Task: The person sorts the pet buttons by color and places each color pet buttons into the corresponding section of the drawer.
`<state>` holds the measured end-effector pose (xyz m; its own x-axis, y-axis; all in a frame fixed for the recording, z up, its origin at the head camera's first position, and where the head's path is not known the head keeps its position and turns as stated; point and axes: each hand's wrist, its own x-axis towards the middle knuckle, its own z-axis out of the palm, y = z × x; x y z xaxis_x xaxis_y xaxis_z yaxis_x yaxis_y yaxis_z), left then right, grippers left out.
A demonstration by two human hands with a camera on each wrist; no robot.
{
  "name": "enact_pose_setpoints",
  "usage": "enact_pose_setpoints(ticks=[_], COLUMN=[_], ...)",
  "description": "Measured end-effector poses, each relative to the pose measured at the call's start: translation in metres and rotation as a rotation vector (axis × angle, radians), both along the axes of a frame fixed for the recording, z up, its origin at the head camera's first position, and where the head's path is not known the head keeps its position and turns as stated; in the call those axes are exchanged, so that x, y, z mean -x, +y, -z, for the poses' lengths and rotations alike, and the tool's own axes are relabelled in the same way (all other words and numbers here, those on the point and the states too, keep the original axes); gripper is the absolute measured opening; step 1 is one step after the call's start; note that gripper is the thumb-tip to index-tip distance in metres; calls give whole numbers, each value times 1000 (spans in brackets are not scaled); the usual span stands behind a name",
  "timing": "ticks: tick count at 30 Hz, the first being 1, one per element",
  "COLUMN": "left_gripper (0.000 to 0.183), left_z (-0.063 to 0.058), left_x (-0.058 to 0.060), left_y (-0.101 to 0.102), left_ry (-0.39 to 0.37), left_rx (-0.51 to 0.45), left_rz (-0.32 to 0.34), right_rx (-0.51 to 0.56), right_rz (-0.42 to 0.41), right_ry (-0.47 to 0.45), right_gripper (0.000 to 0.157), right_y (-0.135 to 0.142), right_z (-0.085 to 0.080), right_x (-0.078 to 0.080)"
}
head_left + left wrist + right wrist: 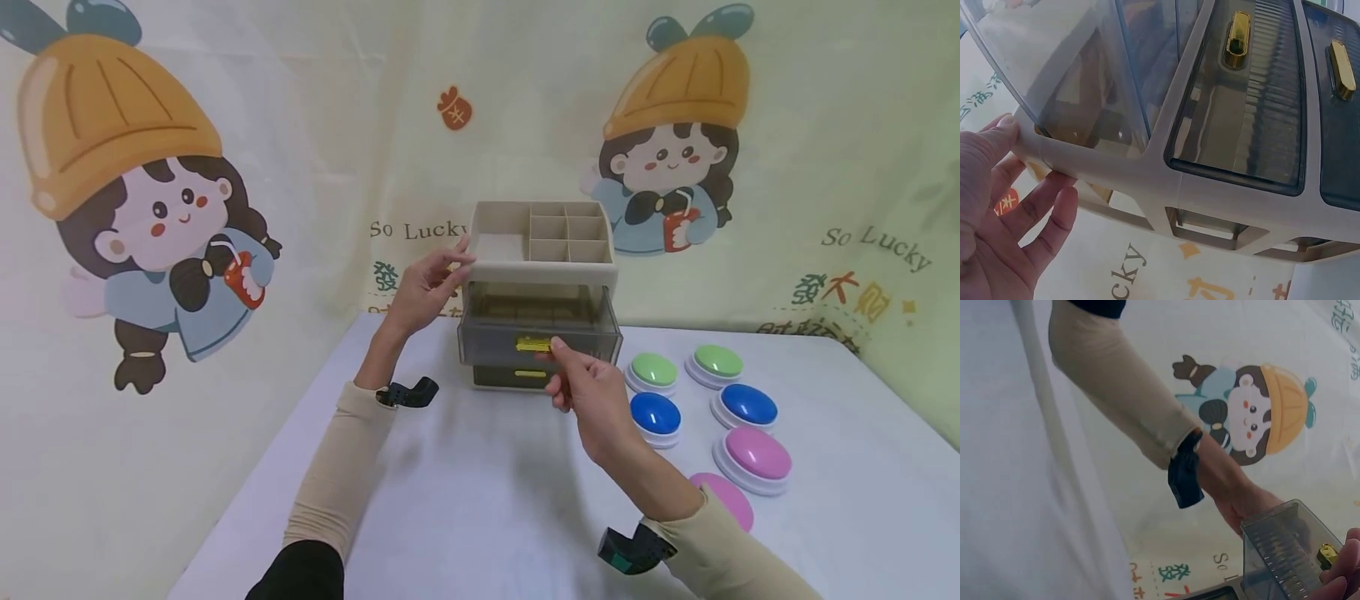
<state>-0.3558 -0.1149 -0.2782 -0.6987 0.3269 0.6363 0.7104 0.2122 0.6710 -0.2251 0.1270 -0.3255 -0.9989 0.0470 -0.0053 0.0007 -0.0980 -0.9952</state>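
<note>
My right hand (600, 404) pinches the gold-coloured bar handle (533, 344) of a smoky see-through plastic drawer (491, 342), which juts from a cream plastic desktop cabinet (540, 272) on a white table (450, 517); my left hand (426, 287), fingers spread, touches the cabinet's side. The step in hand appears to be working the drawer; the next move, I judge, calls for a straight, level slide with the cabinet braced. The pale printed cloth backdrop (337, 108) reads "So Lucky" twice, with 發 and 大 beneath the right-hand one; I can read no brand on the cabinet.
</note>
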Motion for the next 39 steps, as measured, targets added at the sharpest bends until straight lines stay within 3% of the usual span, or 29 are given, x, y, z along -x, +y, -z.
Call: enact_pose_setpoints(ticks=[16,22,26,32,35,39], left_gripper=[26,25,25,25,25,25], left_z=[2,5,7,8,9,9], left_x=[-1,1,2,0,-1,0], left_y=[2,2,4,3,4,5], left_ry=[-13,11,16,-2,5,21], left_rx=[-20,-45,-43,-59,-59,-57], left_rz=[-9,2,1,6,4,-6], right_rx=[13,2,-68,-275,-385,-511], right_rz=[-8,12,44,109,152,162], right_ry=[-19,6,64,307,493,813], right_gripper=[50,49,46,34,23,12], right_y=[2,0,1,7,10,17], right_z=[11,14,19,28,32,36], right_x=[-20,-21,-23,-29,-31,-32])
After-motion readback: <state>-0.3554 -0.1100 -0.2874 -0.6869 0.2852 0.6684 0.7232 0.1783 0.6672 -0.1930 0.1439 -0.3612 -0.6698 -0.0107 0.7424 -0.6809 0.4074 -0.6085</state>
